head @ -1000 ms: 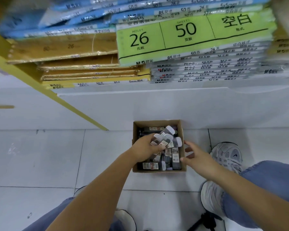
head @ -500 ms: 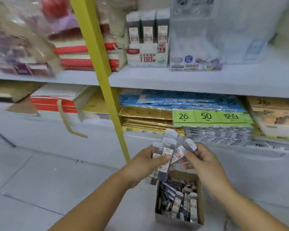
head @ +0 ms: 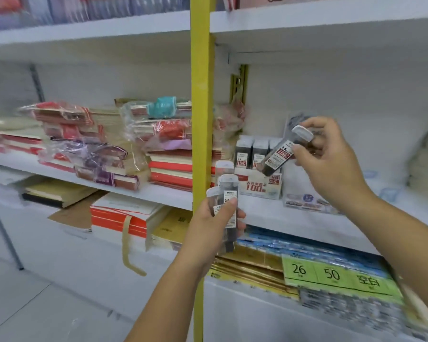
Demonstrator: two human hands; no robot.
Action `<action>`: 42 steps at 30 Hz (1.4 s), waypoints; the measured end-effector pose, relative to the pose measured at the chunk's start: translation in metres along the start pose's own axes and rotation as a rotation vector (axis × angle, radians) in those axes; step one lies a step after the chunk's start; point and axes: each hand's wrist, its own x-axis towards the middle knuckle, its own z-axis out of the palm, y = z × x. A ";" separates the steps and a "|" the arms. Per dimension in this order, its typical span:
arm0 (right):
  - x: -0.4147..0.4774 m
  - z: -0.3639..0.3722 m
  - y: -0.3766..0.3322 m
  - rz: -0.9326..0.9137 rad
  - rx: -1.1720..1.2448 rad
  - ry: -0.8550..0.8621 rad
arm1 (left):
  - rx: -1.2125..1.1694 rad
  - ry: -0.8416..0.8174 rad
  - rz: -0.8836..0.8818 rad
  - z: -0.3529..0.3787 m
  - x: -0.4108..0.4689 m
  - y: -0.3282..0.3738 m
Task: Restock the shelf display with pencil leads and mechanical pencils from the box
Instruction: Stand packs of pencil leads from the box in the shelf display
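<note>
The grip of the right hand (head: 331,164) is closed on one lead tube (head: 278,155), pinched near its white cap and held tilted in the air just in front of the display box (head: 256,186). This box stands on the middle shelf (head: 331,225), close to the yellow post (head: 200,107). The grip of the left hand (head: 213,225) is clamped around a bunch of lead tubes (head: 229,191), upright before the front edge of the shelf and beside the post. Right of the display box lies a plastic packet (head: 304,196), and above both there is open room up to the next shelf.
</note>
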 end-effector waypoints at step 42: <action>0.023 0.036 0.007 0.244 0.183 -0.058 | -0.047 -0.101 0.083 -0.006 0.028 0.004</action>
